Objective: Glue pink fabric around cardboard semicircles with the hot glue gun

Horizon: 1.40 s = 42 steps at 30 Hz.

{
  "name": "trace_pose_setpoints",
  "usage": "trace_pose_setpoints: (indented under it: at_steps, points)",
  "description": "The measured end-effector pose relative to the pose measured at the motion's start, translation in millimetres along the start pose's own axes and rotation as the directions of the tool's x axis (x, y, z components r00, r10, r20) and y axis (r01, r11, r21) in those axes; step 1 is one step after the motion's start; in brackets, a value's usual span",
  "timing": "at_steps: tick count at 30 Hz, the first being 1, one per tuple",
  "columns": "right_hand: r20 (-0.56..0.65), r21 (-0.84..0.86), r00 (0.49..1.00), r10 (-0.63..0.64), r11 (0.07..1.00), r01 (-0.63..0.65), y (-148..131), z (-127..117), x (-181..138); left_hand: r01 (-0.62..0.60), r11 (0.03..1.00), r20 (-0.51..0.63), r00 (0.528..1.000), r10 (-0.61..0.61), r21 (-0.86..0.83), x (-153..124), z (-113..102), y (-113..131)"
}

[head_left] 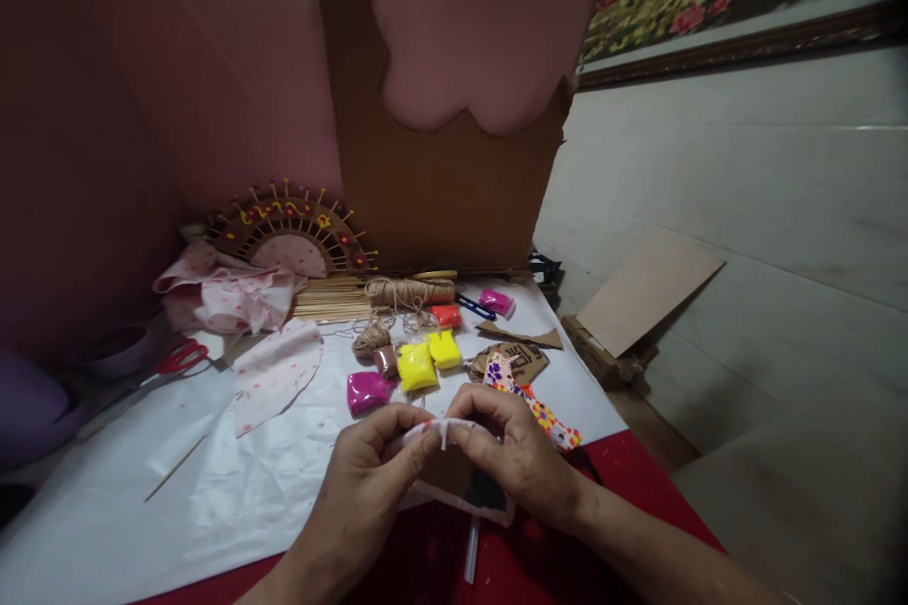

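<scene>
My left hand (365, 473) and my right hand (525, 454) meet at the table's front edge, pinching the upper edge of a cloth-edged cardboard piece (448, 470). Pale fabric folds over its rim between my fingertips, and a small white strip sticks up in the middle. Brown cardboard and a dark patch show on the side facing me; my fingers cover the rest. Below it a translucent stick (472, 550) points downward; what it is attached to is hidden. Just beyond my right hand is a flower-patterned strip (543, 411).
Past my hands lie yellow clay packets (416, 367), a magenta packet (367, 393), twine (410, 291) and a blue cutter (475, 306). To the left are dotted cloth (280, 373), red-handled scissors (183, 356) and a thin stick (174, 468). A decorated fan (290, 232) and large cardboard (444, 194) stand behind.
</scene>
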State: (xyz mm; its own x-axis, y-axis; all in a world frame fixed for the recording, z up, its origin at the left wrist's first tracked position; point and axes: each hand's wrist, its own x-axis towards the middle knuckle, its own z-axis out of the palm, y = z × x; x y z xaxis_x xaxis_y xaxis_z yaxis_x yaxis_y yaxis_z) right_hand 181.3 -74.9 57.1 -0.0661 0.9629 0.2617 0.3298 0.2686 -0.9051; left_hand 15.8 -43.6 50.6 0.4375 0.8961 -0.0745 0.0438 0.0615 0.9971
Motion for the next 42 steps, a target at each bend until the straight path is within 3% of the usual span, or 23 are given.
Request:
trace_pose_setpoints:
  at_steps: [12, 17, 21, 34, 42]
  points:
    - [0.034, 0.007, 0.999, 0.019, 1.000, -0.019, 3.4, -1.4, -2.6, 0.010, 0.998, -0.008, 1.000, -0.010, -0.055, -1.4, -0.2, 3.5]
    - [0.088, 0.192, 0.993, 0.082, 0.977, -0.097, 2.4, -3.8, -0.1, 0.113, 0.954, -0.002, 0.993, -0.118, -0.278, 4.4, -1.9, -0.2]
    - [0.047, 0.157, 0.990, 0.130, 0.978, -0.136, -0.4, -3.7, 1.4, 0.163, 0.907, 0.075, 0.987, -0.145, -0.389, 8.9, -2.2, -4.2]
    - [0.046, -0.017, 0.998, -0.049, 0.999, 0.050, -4.4, -2.8, -5.6, 0.169, 0.950, 0.016, 0.985, -0.170, -0.261, 7.9, -1.6, -6.8]
    - [0.061, 0.090, 0.998, 0.035, 0.995, -0.040, 0.2, -3.3, -2.8, 0.165, 0.948, 0.011, 0.986, -0.168, -0.271, 3.4, 1.1, -0.4]
